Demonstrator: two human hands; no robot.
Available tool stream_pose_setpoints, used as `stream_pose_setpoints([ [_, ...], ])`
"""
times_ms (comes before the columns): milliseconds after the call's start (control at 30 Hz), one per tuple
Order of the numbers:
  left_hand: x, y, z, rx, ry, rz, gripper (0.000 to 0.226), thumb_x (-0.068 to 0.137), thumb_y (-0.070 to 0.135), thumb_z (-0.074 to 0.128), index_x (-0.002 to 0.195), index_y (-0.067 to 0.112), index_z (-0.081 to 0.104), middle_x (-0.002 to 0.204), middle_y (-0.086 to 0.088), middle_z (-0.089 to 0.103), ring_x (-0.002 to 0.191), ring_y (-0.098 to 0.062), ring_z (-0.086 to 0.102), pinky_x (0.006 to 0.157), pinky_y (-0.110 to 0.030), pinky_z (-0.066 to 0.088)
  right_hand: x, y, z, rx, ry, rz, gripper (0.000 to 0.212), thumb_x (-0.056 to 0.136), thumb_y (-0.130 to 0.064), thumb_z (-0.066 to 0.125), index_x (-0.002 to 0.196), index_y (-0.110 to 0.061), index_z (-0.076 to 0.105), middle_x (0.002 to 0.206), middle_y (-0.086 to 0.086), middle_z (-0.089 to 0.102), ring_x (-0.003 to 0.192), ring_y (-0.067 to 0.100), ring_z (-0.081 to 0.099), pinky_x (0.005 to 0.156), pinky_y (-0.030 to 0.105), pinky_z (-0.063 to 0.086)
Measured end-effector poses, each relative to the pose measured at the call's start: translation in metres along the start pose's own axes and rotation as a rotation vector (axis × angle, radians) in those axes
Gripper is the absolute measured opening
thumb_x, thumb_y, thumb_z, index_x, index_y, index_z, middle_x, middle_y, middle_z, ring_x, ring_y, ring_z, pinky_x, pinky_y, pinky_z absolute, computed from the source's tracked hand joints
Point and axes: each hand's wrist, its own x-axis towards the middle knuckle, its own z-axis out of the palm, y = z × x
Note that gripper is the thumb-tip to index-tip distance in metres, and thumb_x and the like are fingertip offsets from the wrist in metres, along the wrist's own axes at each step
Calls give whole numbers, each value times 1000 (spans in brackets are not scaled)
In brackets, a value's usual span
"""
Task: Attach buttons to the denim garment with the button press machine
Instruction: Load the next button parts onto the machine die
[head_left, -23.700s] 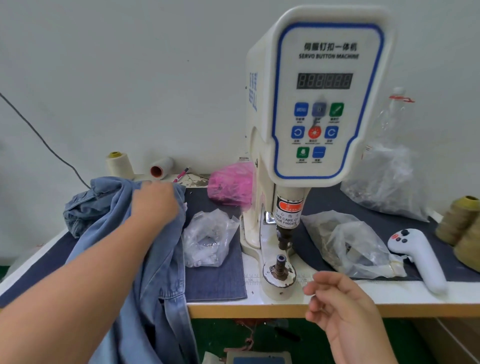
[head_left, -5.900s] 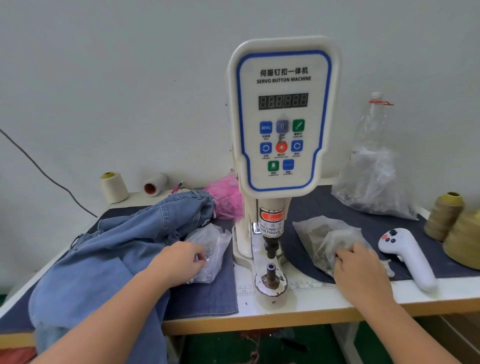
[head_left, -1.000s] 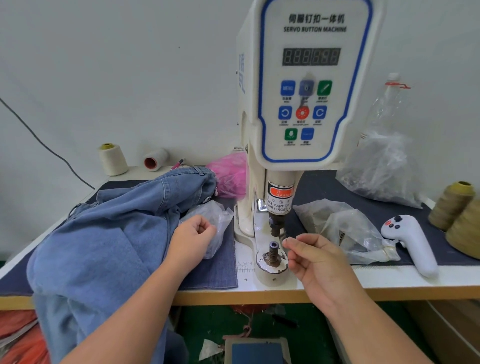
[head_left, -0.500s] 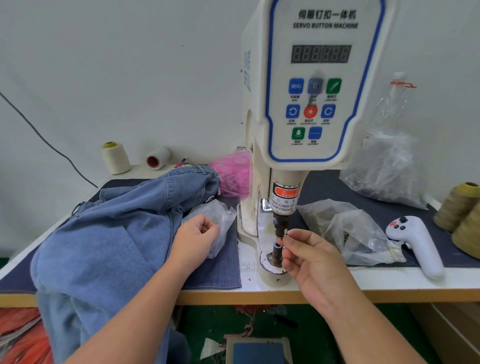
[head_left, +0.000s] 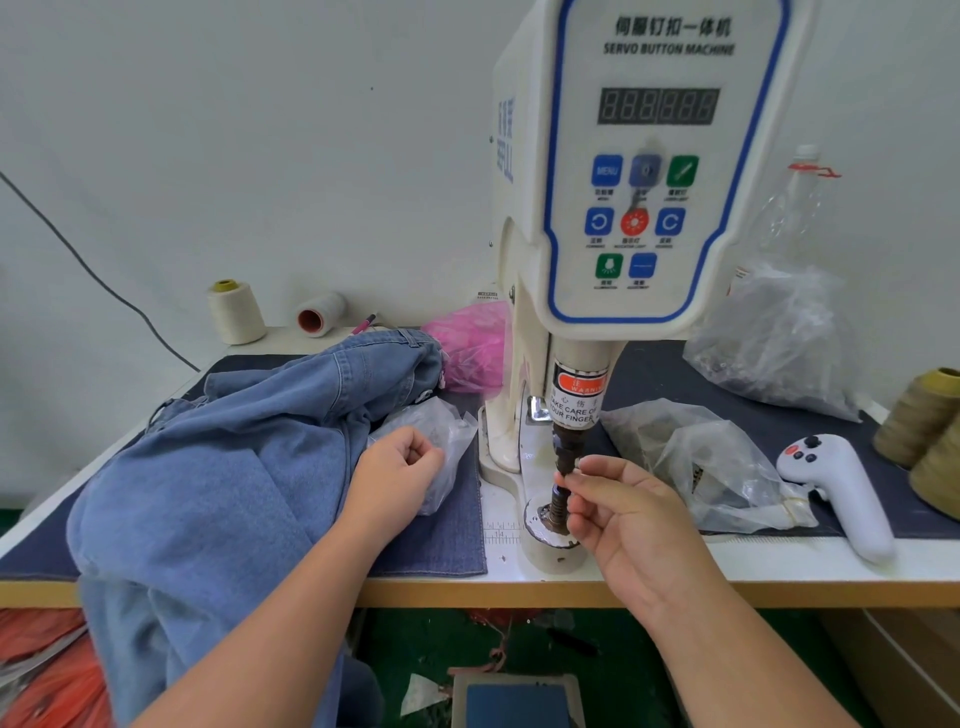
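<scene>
Early stage: right hand, fingers pinching a small part at the button press die; what it is cannot be told. Left hand curled, contents unclear. Denim garment heaped on the desk, unpressed. Clear bags hold indistinct small parts.

1. We see the denim garment, light blue, heaped crumpled on the surface, one part draping over its front edge.
2. We see the white button press machine standing upright just right of it.
</scene>
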Motion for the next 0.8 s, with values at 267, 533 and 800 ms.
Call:
stream_pose_setpoints([
  [267,1,-1,0,21,-7,-12,23,86,19,64,65,20,54,50,13,50,47,-1,42,49,-14,35,-17,0,1,289,0,157,43,62,10,61,104,-1,62,93,22,74,37,8,43,34,18,40],
  [533,0,0,-1,24,-14,-22,21,86,19,63,66,19,56,51,11,50,48,-1,43,53,-19,38,-25,-4,2,343,-29,151,50,61,9,56,109,-2,61,101,25,73,37,7,40,34,18,39],
  [800,-2,4,-1,51,-11,-31,19,86,20,63,68,17,57,54,10,52,50,-1,44,56,-24,39,-33,0,6,370,-58,109,47,58,13,49,99,-6,60,103,20,73,35,8,38,31,19,33],
])
